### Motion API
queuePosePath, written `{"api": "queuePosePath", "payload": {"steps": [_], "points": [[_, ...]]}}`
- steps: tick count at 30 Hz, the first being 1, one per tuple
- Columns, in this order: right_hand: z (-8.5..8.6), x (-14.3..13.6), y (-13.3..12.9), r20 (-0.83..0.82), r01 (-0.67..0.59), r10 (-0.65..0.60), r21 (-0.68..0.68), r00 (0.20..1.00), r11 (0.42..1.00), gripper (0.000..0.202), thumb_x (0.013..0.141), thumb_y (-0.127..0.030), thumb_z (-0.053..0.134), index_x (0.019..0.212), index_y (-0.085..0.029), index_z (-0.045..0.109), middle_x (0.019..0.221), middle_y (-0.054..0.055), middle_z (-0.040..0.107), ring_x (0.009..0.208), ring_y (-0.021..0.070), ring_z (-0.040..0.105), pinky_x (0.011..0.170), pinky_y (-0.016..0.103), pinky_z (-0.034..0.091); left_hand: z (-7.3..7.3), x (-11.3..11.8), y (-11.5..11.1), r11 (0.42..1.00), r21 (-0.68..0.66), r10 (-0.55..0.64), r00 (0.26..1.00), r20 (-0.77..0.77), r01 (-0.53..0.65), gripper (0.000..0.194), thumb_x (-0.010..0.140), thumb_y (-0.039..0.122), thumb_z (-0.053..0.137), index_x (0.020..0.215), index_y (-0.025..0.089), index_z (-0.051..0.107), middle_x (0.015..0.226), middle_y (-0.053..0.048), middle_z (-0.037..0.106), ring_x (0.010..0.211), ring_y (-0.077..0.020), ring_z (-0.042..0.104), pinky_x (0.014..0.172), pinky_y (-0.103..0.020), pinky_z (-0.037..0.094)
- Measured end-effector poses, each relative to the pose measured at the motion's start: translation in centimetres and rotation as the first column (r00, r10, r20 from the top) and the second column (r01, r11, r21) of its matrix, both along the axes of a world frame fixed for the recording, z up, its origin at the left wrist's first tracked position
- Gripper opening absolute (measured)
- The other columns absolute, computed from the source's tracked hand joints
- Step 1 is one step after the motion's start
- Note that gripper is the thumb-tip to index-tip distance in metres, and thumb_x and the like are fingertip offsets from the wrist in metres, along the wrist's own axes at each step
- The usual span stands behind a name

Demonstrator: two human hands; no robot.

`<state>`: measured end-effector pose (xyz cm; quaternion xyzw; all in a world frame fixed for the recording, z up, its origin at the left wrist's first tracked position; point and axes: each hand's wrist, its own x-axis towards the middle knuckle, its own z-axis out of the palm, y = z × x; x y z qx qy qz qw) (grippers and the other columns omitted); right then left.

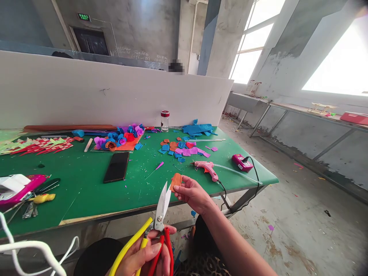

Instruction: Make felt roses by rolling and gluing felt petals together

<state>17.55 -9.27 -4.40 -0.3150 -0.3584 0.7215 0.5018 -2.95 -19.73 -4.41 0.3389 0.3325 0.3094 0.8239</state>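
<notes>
Over the near edge of the counter [86, 195], the right hand [190, 191] pinched an orange paper piece [176, 181] between thumb and fingers. At seven o'clock from it, the left hand [145, 253] gripped scissors [159, 219] by their yellow and red handles, blades slightly parted toward twelve. A pink glue gun [207, 167] lay at two o'clock from the piece, a phone [116, 167] at ten.

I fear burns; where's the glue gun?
The glue gun lies right of centre in the head view, on the green table, left of the magenta box.
</notes>
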Motion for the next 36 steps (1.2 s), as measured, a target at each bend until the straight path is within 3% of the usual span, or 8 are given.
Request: {"api": "queuePosePath", "payload": {"steps": [6, 12, 24, 36], "points": [[-0.2, 0.2, 0.1, 0.013, -0.043, 0.043, 0.023, 0.999, 0.999, 0.045, 0.060, -0.030, 0.090, 0.092, -0.015, 0.063, 0.072, -0.002, 0.067, 0.054, 0.0052, 0.058, 0.049, 0.014, 0.044, 0.0, 0.5, 0.1, 0.999, 0.046, 0.022, 0.999, -0.036, -0.020, 0.047, 0.089, 0.039, 0.058, 0.128, 0.014, 0.053, 0.067, -0.008, 0.068, 0.038, -0.0102, 0.055, 0.037, -0.016, 0.038], [-0.3, 0.4, 0.1, 0.035, -0.013, 0.013, -0.010, 0.999, 1.000, 0.038, 0.065, -0.040, 0.086, 0.082, -0.013, 0.065, 0.062, -0.003, 0.061, 0.050, 0.0047, 0.056, 0.046, 0.014, 0.043, -0.1, 0.1, 0.1, 0.998, 0.066, 0.027, 0.993, -0.112, -0.020, 0.045, 0.089, 0.042, 0.057, 0.124, 0.013, 0.056, 0.063, -0.008, 0.068, 0.034, -0.0074, 0.049, 0.034, -0.014, 0.032], [-0.6, -0.2, 0.4, 0.010, -0.008, 0.009, -0.088, 1.000, 0.996, 0.039, 0.061, -0.038, 0.088, 0.081, -0.012, 0.066, 0.061, -0.003, 0.060, 0.050, 0.0062, 0.057, 0.044, 0.015, 0.044, -0.4, 0.4, 0.2, 0.998, 0.045, 0.045, 0.996, -0.081, -0.041, 0.046, 0.086, 0.045, 0.061, 0.119, 0.014, 0.058, 0.063, -0.007, 0.067, 0.036, -0.0079, 0.051, 0.036, -0.015, 0.037], [-1.1, -0.6, 0.2, 0.016, -0.045, 0.047, -0.095, 0.999, 0.994, 0.037, 0.061, -0.038, 0.087, 0.076, -0.012, 0.065, 0.058, -0.003, 0.058, 0.048, 0.0057, 0.055, 0.044, 0.016, 0.045, -1.1, 0.6, 0.0, 0.996, 0.080, 0.056, 0.996, -0.075, -0.050, 0.047, 0.086, 0.047, 0.060, 0.121, 0.014, 0.056, 0.066, -0.007, 0.068, 0.034, -0.0073, 0.049, 0.034, -0.015, 0.033]]}}
